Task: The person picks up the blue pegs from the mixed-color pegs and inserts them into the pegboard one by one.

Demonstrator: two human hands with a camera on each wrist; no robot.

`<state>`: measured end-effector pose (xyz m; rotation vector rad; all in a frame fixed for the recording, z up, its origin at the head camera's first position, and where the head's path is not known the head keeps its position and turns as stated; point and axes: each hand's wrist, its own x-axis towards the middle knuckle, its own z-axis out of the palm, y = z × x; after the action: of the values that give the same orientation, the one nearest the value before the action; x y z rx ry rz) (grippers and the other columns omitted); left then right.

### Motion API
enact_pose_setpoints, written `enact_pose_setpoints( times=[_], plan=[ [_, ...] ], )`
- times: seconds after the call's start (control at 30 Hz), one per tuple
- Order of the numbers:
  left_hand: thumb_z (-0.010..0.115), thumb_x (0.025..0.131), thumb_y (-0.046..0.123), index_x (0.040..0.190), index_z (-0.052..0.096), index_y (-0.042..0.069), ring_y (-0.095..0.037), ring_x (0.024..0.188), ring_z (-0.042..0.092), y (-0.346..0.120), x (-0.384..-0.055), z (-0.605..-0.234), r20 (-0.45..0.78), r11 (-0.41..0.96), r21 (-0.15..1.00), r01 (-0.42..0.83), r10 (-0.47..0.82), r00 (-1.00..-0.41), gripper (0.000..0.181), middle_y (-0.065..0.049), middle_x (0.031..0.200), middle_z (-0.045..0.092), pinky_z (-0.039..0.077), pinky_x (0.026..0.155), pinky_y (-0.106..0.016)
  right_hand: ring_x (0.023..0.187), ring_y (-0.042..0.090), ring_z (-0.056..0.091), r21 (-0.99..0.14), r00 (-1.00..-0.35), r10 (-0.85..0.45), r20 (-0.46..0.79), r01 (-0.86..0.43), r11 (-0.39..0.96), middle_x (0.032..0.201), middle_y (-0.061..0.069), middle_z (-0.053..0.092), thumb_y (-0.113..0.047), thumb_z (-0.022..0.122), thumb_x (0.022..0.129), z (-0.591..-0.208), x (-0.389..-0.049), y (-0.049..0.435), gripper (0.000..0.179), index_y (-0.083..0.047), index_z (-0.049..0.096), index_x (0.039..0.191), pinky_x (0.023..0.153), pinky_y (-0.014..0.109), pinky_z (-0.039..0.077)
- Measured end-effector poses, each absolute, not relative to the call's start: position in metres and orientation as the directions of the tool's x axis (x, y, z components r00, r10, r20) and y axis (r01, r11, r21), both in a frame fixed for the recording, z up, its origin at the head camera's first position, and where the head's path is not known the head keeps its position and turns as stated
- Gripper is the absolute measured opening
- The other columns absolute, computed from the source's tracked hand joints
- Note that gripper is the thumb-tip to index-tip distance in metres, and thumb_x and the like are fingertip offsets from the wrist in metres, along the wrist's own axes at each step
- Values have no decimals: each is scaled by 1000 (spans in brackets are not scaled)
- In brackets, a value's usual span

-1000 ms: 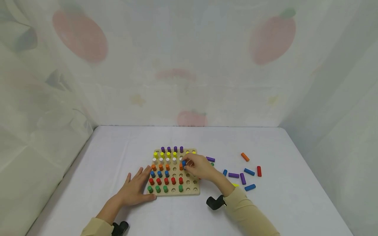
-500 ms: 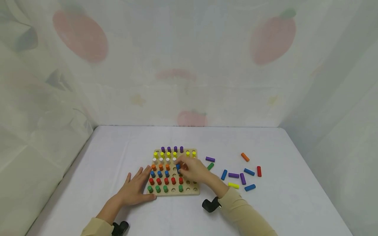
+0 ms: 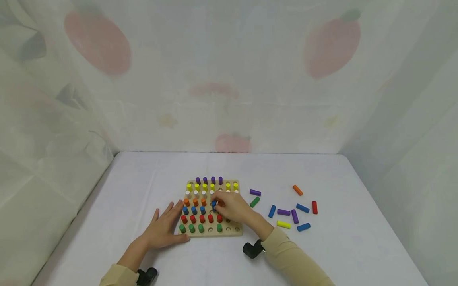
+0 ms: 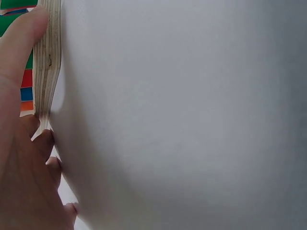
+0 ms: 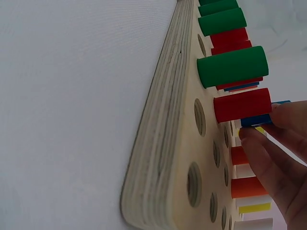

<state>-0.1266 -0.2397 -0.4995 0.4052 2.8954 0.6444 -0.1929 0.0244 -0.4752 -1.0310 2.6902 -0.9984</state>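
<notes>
A wooden pegboard [image 3: 229, 234] holds rows of upright coloured pegs: purple, yellow, white, orange, blue, red and green. My right hand [image 3: 234, 206] pinches a blue peg [image 3: 214, 205] between thumb and fingertips, over the board's middle. In the right wrist view this blue peg [image 5: 256, 120] sits behind a standing red peg [image 5: 242, 105]; its lower end is hidden, so I cannot tell whether it is in a hole. With fingers spread, my left hand [image 3: 162, 228] rests along the board's left side. Its thumb [image 4: 24, 43] lies on the front corner, near the green pegs.
Loose pegs lie on the white table right of the board, among them a green peg [image 3: 255, 202], a yellow peg [image 3: 283, 225], an orange peg [image 3: 297, 190], a red peg [image 3: 314, 207], and several blue and purple ones. Bare holes [image 5: 194, 184] show at the board's right front.
My right hand has moved left across the board with the blue peg, away from the orange peg, then slightly farther left. The left hand stays in place.
</notes>
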Motion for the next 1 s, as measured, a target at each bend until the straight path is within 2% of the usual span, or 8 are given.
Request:
enact_pose_setpoints(
  times=[0.4, 0.73, 1.0],
  plan=[
    [69, 64, 65, 147, 23, 15, -39, 138, 17, -240, -127, -501, -68, 854, 467, 231, 295, -953, 107, -9, 152, 25, 1, 103, -69, 75, 0, 54, -627, -773, -631, 72, -527, 574, 93, -11, 64, -17, 60, 89, -476, -195, 20, 17, -22, 61, 105, 66, 12, 47],
    [69, 64, 66, 147, 23, 16, -39, 138, 17, -240, -127, -502, -64, 853, 468, 231, 294, -954, 107, -8, 152, 25, 1, 103, -69, 80, -2, 59, -627, -775, -631, 35, -509, 590, 102, -4, 67, -17, 61, 89, -478, -194, 16, 17, -23, 61, 105, 65, 11, 48],
    [69, 64, 66, 147, 24, 15, -39, 138, 18, -240, -127, -502, -59, 856, 462, 232, 291, -955, 107, -8, 151, 25, 2, 103, -69, 83, -1, 60, -621, -764, -645, 29, -519, 587, 101, -5, 67, -17, 61, 89, -476, -194, 17, 17, -23, 61, 104, 67, 12, 49]
  ],
)
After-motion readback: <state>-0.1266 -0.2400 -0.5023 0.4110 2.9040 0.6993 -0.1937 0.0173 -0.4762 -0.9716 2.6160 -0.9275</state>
